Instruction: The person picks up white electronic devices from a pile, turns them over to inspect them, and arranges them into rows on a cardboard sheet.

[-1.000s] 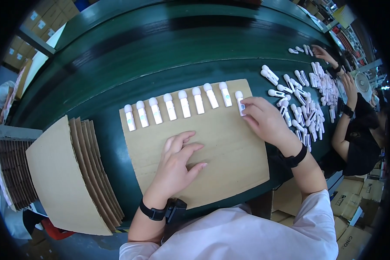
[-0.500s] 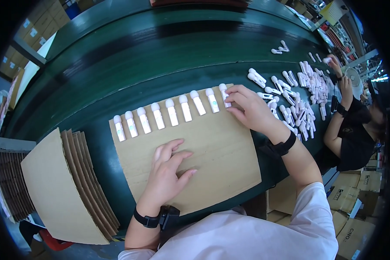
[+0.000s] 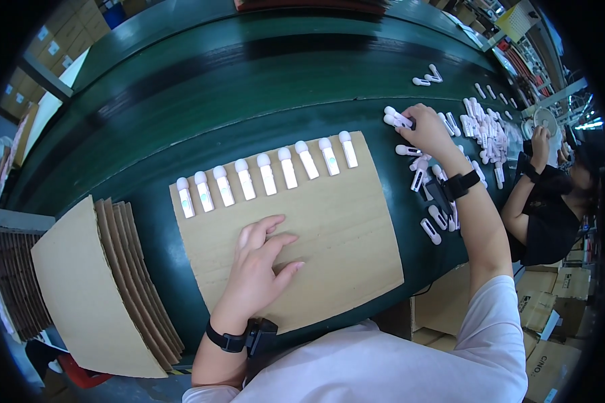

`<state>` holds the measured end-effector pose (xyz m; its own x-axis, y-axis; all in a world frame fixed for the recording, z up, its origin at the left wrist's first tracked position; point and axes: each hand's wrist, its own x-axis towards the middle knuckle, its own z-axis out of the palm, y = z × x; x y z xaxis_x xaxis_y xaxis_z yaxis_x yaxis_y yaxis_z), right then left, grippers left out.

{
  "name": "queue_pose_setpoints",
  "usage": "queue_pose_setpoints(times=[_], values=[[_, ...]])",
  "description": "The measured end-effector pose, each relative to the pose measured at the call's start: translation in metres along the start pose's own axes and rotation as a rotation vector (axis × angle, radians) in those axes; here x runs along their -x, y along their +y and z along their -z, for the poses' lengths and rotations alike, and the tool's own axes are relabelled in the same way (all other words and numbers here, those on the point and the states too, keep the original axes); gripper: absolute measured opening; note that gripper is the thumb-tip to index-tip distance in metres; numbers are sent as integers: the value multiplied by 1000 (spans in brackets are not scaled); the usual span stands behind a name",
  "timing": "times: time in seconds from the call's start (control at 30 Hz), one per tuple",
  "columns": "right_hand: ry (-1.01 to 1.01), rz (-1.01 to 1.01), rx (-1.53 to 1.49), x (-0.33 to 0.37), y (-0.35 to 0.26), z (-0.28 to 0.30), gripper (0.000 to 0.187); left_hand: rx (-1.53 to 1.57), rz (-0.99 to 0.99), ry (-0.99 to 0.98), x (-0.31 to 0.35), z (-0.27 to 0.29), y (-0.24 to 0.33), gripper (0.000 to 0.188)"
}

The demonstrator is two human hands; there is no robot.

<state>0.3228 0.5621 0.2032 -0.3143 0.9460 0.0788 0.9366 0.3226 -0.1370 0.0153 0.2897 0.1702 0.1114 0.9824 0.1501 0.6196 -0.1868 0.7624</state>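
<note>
On the brown cardboard sheet (image 3: 323, 228) my left hand (image 3: 255, 269) rests with its fingers spread, holding nothing. Along the sheet's far edge stands a row of several small white sticks with round heads (image 3: 267, 176), laid side by side, heads pointing away from me. Beyond the sheet's far right corner, my right hand (image 3: 427, 131) has its fingertips closed on a white round-headed stick (image 3: 398, 119), one of a close pair. Its fingers partly cover the pair. More such sticks (image 3: 430, 230) lie loose below my right forearm.
A larger heap of white sticks (image 3: 487, 131) spreads over the green conveyor belt (image 3: 249, 87) to the right. Folded cardboard sheets (image 3: 101, 289) stand at the left. A co-worker (image 3: 551, 201) in dark clothing works at the right; cartons (image 3: 538, 302) are stacked below.
My right hand has let go of the last stick in the row and moved away to the right, to the loose pair. My left hand has stayed in place.
</note>
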Motion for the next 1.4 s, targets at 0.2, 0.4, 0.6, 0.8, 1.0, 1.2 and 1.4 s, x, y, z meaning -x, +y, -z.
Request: queue_pose_setpoints(times=[0.2,0.4,0.6,0.8,1.0,1.2,1.4], values=[[-81,88,-451,39,-64,22,33,7,31,-1,1,1,-1,36],[-49,562,-605,131,-162,28,38,218,0,129,6,11,10,31],[-50,574,-769,155,-202,11,44,395,113,150,17,27,18,29],[-189,570,-1162,145,-187,-18,34,532,153,169,21,25,17,22],[-251,140,-1612,147,-174,-22,24,755,206,253,24,30,15,22],[-232,235,-1523,147,-171,-18,26,799,161,284,24,32,14,28],[-220,256,-1450,151,-177,-6,24,767,150,276,24,34,16,28]])
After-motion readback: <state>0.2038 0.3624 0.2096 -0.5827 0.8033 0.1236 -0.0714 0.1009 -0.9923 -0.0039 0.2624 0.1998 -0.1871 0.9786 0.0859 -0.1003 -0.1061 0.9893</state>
